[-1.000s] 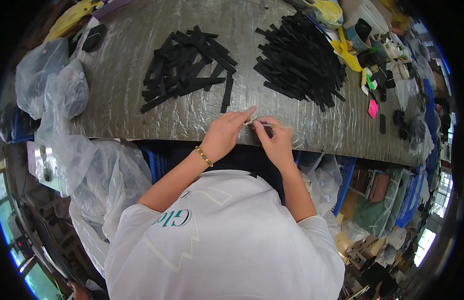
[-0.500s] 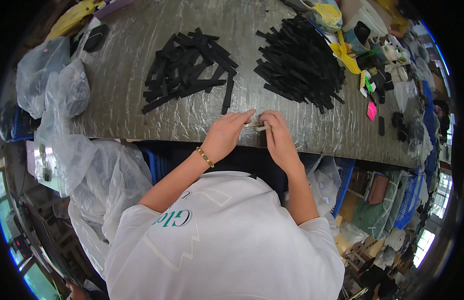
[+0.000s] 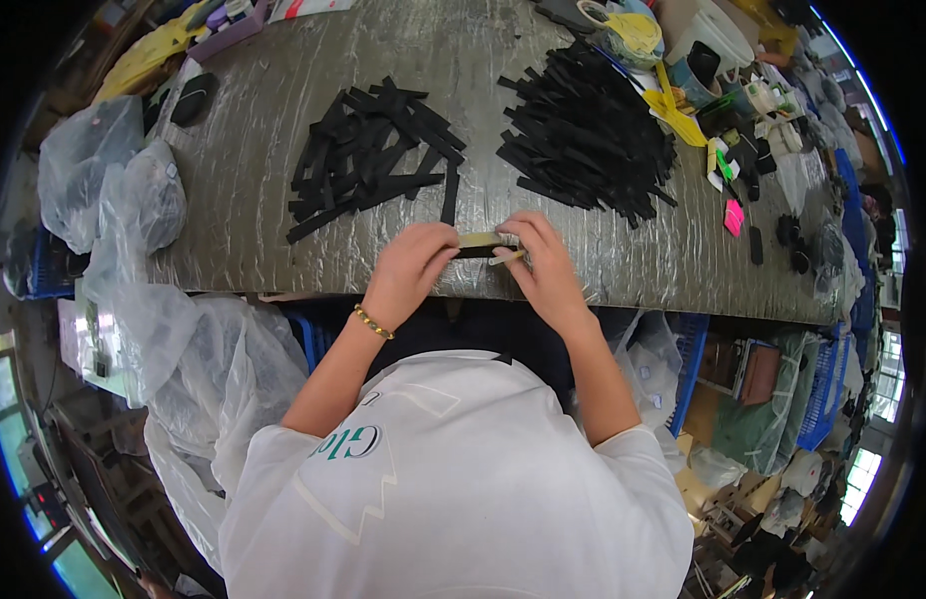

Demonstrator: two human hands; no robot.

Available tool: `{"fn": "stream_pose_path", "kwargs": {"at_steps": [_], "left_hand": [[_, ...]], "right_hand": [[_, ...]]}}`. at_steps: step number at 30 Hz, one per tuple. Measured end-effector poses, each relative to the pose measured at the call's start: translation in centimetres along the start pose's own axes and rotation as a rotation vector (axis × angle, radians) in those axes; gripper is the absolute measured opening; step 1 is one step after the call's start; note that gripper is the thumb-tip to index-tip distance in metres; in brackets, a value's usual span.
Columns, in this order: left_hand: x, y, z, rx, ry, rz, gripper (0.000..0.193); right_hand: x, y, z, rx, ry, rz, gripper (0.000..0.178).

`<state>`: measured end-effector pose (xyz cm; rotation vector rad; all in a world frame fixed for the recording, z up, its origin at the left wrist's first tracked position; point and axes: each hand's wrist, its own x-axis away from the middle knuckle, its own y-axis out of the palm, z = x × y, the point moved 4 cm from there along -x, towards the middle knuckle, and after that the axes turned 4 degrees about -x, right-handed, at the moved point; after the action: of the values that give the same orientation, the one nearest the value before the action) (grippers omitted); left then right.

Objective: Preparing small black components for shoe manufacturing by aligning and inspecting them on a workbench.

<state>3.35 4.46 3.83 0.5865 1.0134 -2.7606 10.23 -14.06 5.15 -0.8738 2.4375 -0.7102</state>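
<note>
Close to the table's near edge, my left hand [image 3: 408,268] pinches the left end of a short strip [image 3: 477,240] with a pale yellowish face. A dark band [image 3: 473,253] shows just below that face; whether it is part of the same strip I cannot tell. At the other end my right hand [image 3: 548,272] has its fingers closed on the strip, and a small pale piece [image 3: 507,258] sticks out by its thumb. Beyond my left hand lies a loose heap of black strips [image 3: 373,160]. A denser pile of black strips [image 3: 588,130] lies farther right.
Clear plastic bags [image 3: 104,190] crowd the table's left edge. At the far right stand a cup [image 3: 694,75], yellow-handled scissors [image 3: 678,110] and small items, including a pink piece [image 3: 733,218]. A purple box [image 3: 229,30] sits far left. Blue crates [image 3: 690,364] are below the table.
My hands have moved apart, the left one shifting left and slightly down. The pale strip now shows stretched between them, where before only a small part was visible.
</note>
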Motion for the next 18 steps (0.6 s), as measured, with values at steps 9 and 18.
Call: {"fn": "stream_pose_path", "kwargs": {"at_steps": [9, 18], "left_hand": [[2.0, -4.2, -3.8, 0.088, -0.306, 0.348, 0.013], [1.8, -3.7, -3.6, 0.128, -0.316, 0.383, 0.013]], "right_hand": [[2.3, -1.0, 3.1, 0.493, 0.06, 0.06, 0.029], [-4.6, 7.4, 0.4, 0.418, 0.115, 0.187, 0.019]]}}
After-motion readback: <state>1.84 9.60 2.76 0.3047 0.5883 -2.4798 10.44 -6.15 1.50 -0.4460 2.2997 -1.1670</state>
